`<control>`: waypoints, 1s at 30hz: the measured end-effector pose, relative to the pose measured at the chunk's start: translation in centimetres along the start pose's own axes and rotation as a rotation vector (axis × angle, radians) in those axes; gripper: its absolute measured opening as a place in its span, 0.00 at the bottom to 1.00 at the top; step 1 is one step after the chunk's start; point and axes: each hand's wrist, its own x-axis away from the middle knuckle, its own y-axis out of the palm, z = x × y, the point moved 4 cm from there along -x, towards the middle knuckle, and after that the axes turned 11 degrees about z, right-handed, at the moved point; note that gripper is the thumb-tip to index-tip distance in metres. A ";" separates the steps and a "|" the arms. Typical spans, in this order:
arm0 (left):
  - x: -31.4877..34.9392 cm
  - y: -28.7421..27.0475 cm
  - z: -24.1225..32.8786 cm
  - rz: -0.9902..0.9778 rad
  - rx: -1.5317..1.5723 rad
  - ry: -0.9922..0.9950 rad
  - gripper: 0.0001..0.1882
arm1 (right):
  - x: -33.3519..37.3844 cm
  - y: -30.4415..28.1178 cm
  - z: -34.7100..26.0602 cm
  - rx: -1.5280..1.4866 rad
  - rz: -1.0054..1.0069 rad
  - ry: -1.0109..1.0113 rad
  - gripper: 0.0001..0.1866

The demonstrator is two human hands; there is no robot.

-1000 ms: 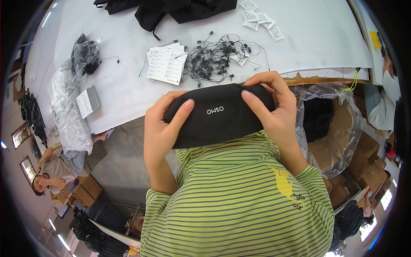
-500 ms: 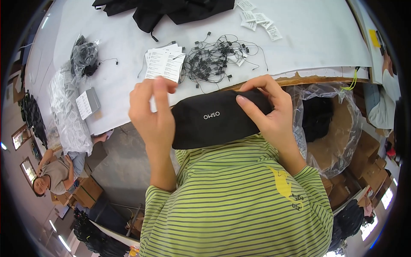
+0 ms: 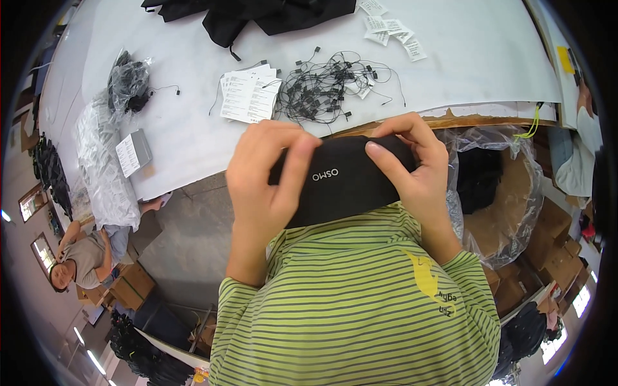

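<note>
- Black pouch (image 3: 351,193), long and flat with small pale lettering on its front, is held up before the wearer's green striped shirt (image 3: 354,302), by the near edge of the worktop.
- Right hand (image 3: 420,170): its grip is clamped on the pouch's right end, thumb flat on the front and fingers curled over the top.
- Left hand (image 3: 264,183): it covers the pouch's left end, thumb and forefinger close together at the upper edge; from where I stand I cannot tell whether that grip pinches the fabric.
- Just beyond, on the white worktop (image 3: 463,71), a fanned stack of white cards (image 3: 248,96) lies beside a tangle of black cords (image 3: 315,93) with little tabs.
- Farther back, a heap of black cloth (image 3: 270,11) lies near some small white packets (image 3: 393,29).
- Off to the left sit a grey-and-white block (image 3: 134,153) and a clear plastic bag (image 3: 125,83) of dark stuff.
- On the right, below worktop level, a cardboard carton (image 3: 502,225) is lined with clear plastic.
</note>
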 end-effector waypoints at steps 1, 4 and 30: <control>0.0 0.4 0.8 -0.029 0.026 0.089 0.04 | 0.0 -0.1 -0.2 0.006 -0.005 -0.003 0.08; 0.4 0.8 1.6 -0.099 0.045 0.178 0.12 | -0.1 -0.3 -0.2 -0.032 0.008 0.037 0.08; 0.3 -0.4 -4.2 -0.133 0.333 -0.466 0.19 | -1.2 -0.8 2.6 -0.224 -0.029 0.028 0.10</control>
